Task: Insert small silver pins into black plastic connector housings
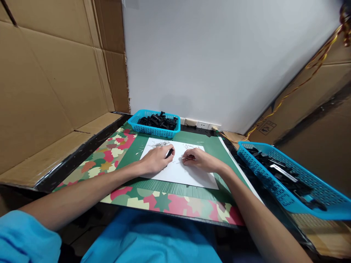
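While the patterned surface (189, 206) spreads below the wall, a blue basket (282, 195) of black parts stands beyond its right side, and another blue basket (153, 130) of similar parts sits at its far edge. A white sheet (177, 176) lies between the forearms. Over it, the left grip (171, 150) is closed round a black piece (169, 153), which looks light, stiff and perhaps slick; its long sides seem the best hold. The right grip (184, 159) is nearly shut, its fingertips apparently pinching a thin piece (183, 157), too small to identify. Such a sliver would probably weigh almost nothing and slip or bend easily, so it wants a fine pinch. Tiny loose bits (163, 144) lie scattered near the sheet's far edge.
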A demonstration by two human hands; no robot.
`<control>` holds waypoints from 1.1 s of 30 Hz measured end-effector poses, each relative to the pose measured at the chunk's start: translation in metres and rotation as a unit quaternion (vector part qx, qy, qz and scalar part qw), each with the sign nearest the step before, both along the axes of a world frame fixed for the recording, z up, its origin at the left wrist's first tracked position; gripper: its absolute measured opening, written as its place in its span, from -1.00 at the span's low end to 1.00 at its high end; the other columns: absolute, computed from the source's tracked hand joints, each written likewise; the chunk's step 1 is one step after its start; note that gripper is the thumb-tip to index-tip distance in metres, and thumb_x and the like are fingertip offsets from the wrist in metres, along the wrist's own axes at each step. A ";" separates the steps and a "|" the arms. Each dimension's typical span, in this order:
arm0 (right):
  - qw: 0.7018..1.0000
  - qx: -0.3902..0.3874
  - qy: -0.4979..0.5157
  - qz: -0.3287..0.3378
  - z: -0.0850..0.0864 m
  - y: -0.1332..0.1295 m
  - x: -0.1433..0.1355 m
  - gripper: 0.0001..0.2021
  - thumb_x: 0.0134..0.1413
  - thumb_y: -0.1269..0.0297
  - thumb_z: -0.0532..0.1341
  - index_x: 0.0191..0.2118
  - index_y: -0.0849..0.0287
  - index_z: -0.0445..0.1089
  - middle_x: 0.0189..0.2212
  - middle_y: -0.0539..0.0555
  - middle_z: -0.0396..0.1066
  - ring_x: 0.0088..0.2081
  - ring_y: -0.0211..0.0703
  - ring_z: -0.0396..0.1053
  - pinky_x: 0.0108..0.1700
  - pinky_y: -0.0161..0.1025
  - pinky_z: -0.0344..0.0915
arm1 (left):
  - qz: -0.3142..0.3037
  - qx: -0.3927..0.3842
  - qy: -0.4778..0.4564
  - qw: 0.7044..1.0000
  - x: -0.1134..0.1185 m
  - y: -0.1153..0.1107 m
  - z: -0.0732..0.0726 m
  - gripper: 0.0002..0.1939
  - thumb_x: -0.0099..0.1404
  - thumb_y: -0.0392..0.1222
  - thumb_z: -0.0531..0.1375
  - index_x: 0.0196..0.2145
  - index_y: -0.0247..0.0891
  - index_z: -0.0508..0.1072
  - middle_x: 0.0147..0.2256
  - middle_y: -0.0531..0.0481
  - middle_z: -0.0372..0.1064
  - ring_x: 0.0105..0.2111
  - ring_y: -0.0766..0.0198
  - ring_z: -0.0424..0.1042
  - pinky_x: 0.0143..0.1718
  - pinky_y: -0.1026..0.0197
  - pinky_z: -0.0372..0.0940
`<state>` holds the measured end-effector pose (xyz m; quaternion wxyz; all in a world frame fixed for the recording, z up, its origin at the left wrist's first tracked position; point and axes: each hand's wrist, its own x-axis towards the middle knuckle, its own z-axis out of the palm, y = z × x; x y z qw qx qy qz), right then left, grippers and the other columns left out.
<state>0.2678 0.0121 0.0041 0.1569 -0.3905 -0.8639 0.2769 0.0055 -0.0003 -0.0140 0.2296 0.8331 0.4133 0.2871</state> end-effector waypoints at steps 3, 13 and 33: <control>0.999 -0.015 0.032 -0.004 0.004 -0.001 0.001 -0.85 0.31 0.22 0.30 -0.25 0.18 0.54 -0.34 0.06 0.55 -0.35 -0.16 0.38 -0.28 -0.23 0.25 | -0.019 -0.039 -0.043 0.998 0.000 -0.003 0.001 -0.88 0.46 -0.13 0.15 -0.15 -0.17 0.45 -0.48 0.08 0.38 -0.53 0.23 0.33 -0.44 0.23 0.08; 0.983 -0.098 0.154 0.011 0.006 -0.004 -0.003 -0.67 0.35 -0.01 0.33 -0.16 0.21 0.52 -0.34 0.05 0.45 -0.36 -0.21 0.32 -0.27 -0.22 0.28 | -0.104 -0.209 -0.184 0.955 0.005 -0.011 0.003 -0.74 0.49 0.03 0.21 -0.02 -0.18 0.41 -0.66 0.27 0.06 -0.75 0.39 0.06 -0.68 0.36 -0.09; 0.967 -0.082 0.238 -0.034 0.003 -0.007 -0.014 -0.67 0.27 0.00 0.40 -0.18 0.22 0.54 -0.34 0.04 0.42 -0.36 -0.23 0.26 -0.32 -0.24 0.18 | -0.132 -0.311 -0.309 0.889 0.010 -0.008 0.003 -0.59 0.38 0.17 0.34 -0.10 -0.20 0.40 -0.51 0.24 0.10 -0.67 0.49 -0.01 -0.71 0.41 -0.06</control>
